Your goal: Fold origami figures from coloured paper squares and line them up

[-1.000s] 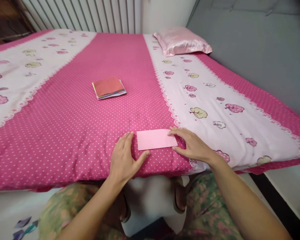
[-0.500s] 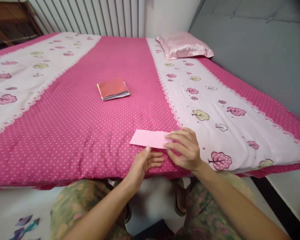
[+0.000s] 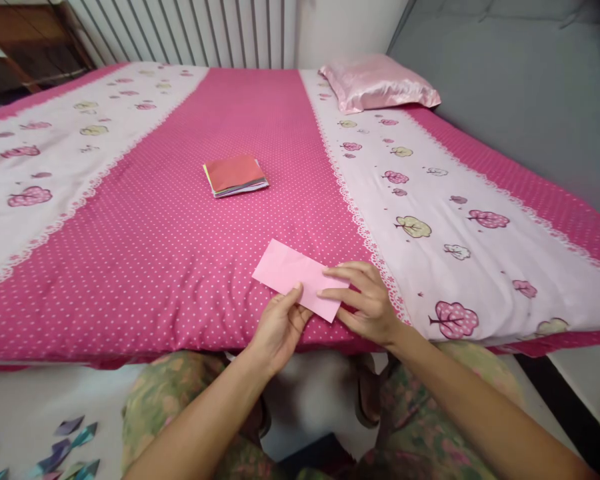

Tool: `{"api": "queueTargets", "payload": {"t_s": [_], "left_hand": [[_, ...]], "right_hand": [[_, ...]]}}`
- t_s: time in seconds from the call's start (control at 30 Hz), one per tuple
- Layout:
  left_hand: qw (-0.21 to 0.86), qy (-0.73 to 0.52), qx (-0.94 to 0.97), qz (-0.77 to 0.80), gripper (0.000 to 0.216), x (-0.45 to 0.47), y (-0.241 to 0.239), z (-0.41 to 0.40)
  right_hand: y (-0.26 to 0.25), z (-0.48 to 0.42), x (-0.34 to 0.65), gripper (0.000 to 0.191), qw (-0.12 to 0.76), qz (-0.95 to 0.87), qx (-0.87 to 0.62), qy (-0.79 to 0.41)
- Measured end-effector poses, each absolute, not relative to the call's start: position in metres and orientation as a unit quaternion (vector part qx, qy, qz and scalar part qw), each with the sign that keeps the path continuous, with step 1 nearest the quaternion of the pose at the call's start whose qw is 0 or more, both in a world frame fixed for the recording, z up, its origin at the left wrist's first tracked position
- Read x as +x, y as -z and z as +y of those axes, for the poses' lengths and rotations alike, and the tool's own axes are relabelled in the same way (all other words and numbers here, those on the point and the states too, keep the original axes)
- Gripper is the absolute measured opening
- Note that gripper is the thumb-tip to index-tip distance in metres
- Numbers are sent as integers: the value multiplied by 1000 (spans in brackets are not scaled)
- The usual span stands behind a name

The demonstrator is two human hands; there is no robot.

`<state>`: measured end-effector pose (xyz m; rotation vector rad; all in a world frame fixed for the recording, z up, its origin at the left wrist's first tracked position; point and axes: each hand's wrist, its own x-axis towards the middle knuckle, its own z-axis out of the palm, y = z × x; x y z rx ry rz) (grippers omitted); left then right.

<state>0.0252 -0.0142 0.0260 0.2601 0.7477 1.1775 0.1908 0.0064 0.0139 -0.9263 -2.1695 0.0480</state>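
Note:
A pink rectangle of paper (image 3: 291, 267), which looks folded, is held between my two hands near the front edge of the bed. My left hand (image 3: 281, 325) grips its lower edge, thumb on top and fingers underneath. At the right end, my right hand (image 3: 367, 300) has its fingertips on the upper face, with the thumb below. The paper slants down toward the right. Beyond it, a stack of coloured paper squares (image 3: 235, 175) lies on the pink dotted bedspread (image 3: 180, 247), a red sheet on top.
A shiny pink pillow (image 3: 380, 81) lies at the far right of the bed, beside a grey panel (image 3: 510, 93). Several small folded paper pieces (image 3: 61, 453) lie on the floor at lower left. My knees (image 3: 177, 393) are against the bed's front edge.
My left hand has closed on the paper's lower edge; half a second ago its fingers were apart just below it. The paper has turned, its right end dropping toward me.

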Motion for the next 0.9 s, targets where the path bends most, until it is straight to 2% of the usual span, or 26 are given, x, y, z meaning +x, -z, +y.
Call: {"api": "queueTargets", "payload": {"t_s": [0.2,0.5,0.9], "left_hand": [[768,-515,129,357,28,25,-25,-11],[753,-529,129,369,28,29,-26,-7],[740,-550,152,356,24,28,-22,-4]], "right_hand": [[-14,10,194,17,383,-829,-404,-62],[-12,9,197,16,343,-833,-424,-89],[-14,13,192,17,354,-828,-421,-111]]}}
